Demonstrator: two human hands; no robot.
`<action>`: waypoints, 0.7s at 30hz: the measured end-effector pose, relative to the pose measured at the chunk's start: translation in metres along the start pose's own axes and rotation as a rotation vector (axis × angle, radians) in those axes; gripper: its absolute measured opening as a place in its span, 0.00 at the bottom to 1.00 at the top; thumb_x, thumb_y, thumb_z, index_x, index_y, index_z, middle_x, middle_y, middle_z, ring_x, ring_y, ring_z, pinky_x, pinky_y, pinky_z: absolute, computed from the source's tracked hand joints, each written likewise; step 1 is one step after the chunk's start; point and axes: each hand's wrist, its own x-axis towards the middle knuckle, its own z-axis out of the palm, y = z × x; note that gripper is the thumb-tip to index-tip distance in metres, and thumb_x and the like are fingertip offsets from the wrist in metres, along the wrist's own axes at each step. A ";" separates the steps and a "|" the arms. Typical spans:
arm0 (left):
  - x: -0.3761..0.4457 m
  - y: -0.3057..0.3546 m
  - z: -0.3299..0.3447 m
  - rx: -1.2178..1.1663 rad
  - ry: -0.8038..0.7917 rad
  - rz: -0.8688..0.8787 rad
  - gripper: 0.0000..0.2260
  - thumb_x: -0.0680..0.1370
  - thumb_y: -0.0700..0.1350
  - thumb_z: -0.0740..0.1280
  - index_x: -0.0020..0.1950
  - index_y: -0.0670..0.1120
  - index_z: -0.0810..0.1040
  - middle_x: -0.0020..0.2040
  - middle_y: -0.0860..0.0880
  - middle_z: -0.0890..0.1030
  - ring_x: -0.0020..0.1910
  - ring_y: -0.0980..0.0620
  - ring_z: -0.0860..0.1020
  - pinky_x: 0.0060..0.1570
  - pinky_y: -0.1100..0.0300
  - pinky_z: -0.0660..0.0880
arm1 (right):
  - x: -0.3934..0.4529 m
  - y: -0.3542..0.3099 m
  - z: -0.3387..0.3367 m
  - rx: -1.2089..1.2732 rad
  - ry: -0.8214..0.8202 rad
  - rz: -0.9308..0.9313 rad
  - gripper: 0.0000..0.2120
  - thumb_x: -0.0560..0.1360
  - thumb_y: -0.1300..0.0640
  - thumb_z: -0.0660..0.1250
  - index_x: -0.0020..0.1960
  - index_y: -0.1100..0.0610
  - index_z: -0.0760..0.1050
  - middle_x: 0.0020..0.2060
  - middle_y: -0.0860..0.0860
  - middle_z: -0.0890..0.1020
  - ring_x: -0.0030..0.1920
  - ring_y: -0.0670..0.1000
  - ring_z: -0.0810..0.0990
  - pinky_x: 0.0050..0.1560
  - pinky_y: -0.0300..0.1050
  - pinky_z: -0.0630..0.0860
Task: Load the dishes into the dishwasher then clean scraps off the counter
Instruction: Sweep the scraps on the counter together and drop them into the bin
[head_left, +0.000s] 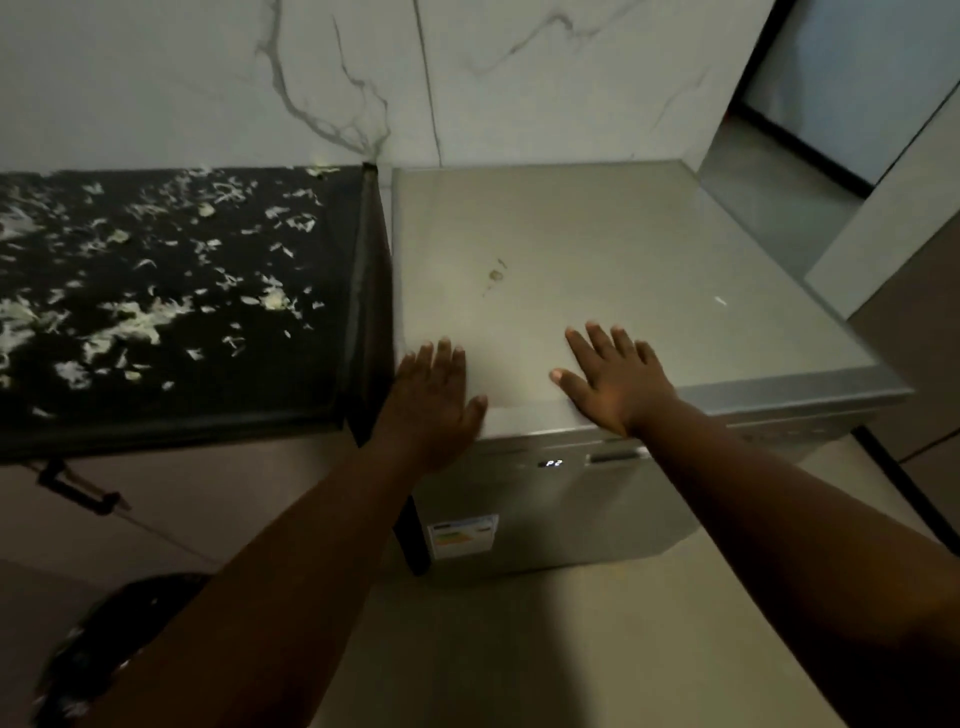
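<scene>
Both flat hands (431, 400) (613, 379) atop closed dishwasher (597, 249)

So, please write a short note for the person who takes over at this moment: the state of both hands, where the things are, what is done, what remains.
Left hand: open, flat on the top of the silver freestanding dishwasher, near its left front corner.
Right hand: open, flat on the same top, holding nothing.
Dishwasher door is shut; its small lit display reads P2. No dishes are in view, so loading seems done.
Pale shredded food scraps lie all over the black stone counter to the left.
Left: clean the scraps off the counter.
</scene>
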 end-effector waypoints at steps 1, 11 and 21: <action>0.003 -0.002 -0.003 -0.006 -0.026 0.025 0.31 0.81 0.59 0.46 0.78 0.43 0.41 0.78 0.42 0.41 0.77 0.45 0.40 0.73 0.52 0.37 | 0.000 -0.008 -0.001 0.004 -0.012 0.041 0.37 0.75 0.30 0.40 0.78 0.47 0.41 0.78 0.53 0.44 0.77 0.58 0.42 0.75 0.57 0.42; 0.018 -0.012 -0.014 -0.062 -0.066 0.117 0.29 0.82 0.53 0.47 0.78 0.43 0.42 0.78 0.44 0.41 0.77 0.48 0.39 0.75 0.53 0.37 | 0.015 -0.087 0.000 0.024 0.012 -0.105 0.54 0.61 0.28 0.18 0.78 0.58 0.40 0.77 0.58 0.43 0.77 0.59 0.40 0.74 0.51 0.38; 0.034 -0.090 -0.050 0.159 -0.048 0.053 0.36 0.73 0.58 0.35 0.78 0.41 0.44 0.79 0.42 0.45 0.77 0.48 0.41 0.72 0.52 0.32 | 0.082 -0.160 -0.013 0.180 -0.039 -0.325 0.56 0.59 0.27 0.16 0.78 0.58 0.40 0.77 0.56 0.41 0.76 0.52 0.36 0.71 0.45 0.34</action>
